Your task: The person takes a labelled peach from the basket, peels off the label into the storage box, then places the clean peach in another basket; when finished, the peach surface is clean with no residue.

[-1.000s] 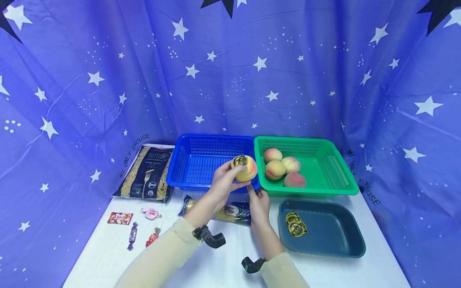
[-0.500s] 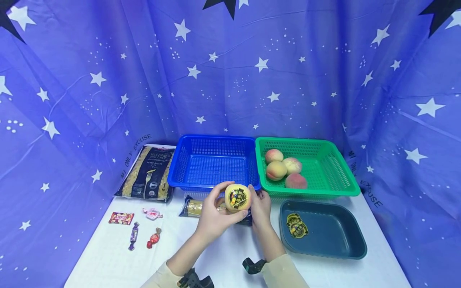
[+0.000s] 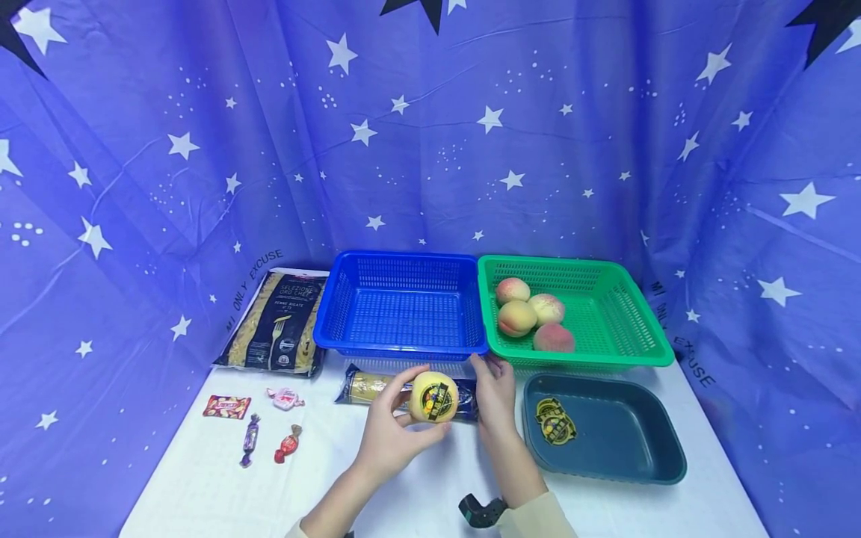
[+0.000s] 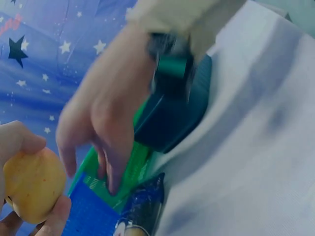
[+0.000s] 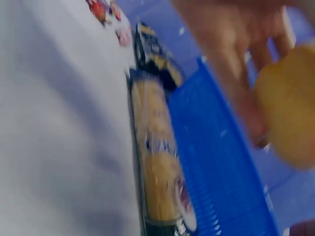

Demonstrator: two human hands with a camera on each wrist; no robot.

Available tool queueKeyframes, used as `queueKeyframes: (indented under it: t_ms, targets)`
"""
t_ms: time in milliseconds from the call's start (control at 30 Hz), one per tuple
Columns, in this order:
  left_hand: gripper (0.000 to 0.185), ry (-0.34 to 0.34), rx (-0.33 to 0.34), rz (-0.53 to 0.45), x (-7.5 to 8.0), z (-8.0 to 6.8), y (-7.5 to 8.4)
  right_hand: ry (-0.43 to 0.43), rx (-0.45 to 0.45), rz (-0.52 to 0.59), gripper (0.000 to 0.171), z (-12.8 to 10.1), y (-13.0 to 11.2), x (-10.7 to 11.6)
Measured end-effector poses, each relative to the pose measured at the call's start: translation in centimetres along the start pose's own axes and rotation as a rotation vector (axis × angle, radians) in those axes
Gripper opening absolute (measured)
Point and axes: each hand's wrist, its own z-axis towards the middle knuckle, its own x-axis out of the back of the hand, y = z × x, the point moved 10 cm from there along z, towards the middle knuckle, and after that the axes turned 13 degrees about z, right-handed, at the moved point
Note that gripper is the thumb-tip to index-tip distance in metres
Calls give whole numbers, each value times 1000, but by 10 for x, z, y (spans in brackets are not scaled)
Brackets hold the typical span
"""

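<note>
My left hand [image 3: 406,409] grips a round yellow fruit [image 3: 434,397] with a dark sticker facing me, held just above the table in front of the blue basket [image 3: 402,302]. The left wrist view shows the same fruit [image 4: 32,184] pinched between thumb and fingers. Close on its right, my right hand [image 3: 494,377] hangs with relaxed fingers and holds nothing; its fingertips [image 4: 110,184] point down by the end of a spaghetti packet [image 3: 377,386]. A second sticker [image 3: 555,420] lies in the dark teal tray [image 3: 632,448].
A green basket [image 3: 605,306] holds several peaches [image 3: 516,317]. A pasta bag [image 3: 279,323] lies at the back left. Several wrapped sweets [image 3: 252,418] lie at the front left. Starry blue cloth walls in the table on three sides.
My left hand has brought the fruit down from over the blue basket's front rim to low above the table, turning its sticker toward me. The right hand stayed beside it.
</note>
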Motion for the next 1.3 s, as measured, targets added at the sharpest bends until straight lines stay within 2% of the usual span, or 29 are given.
queueKeyframes:
  t_ms: [100,167,233,300,367,400,500,567,667,867,1300]
  targets:
    - [94,-3,21,12,2,-3,-5,44,28,-36,59,-19,-10,10]
    - [94,-11,25,24,3,-5,-6,10,98,-73,45,-29,-19,11]
    - [94,-25,17,51,3,-6,-5,-107,216,-123,32,-39,-32,5]
    - [93,-40,2,98,3,-7,-3,-291,375,-192,27,-53,-46,-6]
    - [93,-55,-19,148,2,-7,-1,-474,526,-289,32,-73,-57,-19]
    - [92,-64,-27,168,2,-7,0,-549,571,-342,38,-82,-60,-24]
    - [92,-88,-45,206,1,-7,2,-673,658,-491,53,-103,-62,-33]
    - [91,-105,-49,210,0,-8,2,-694,662,-555,59,-110,-60,-35]
    - [90,-117,-51,219,-1,-8,2,-693,656,-587,61,-112,-58,-35]
    - [91,-104,-56,250,2,-8,2,-650,684,-602,56,-114,-60,-32]
    - [89,-105,-54,259,2,-6,6,-631,755,-592,47,-124,-65,-31]
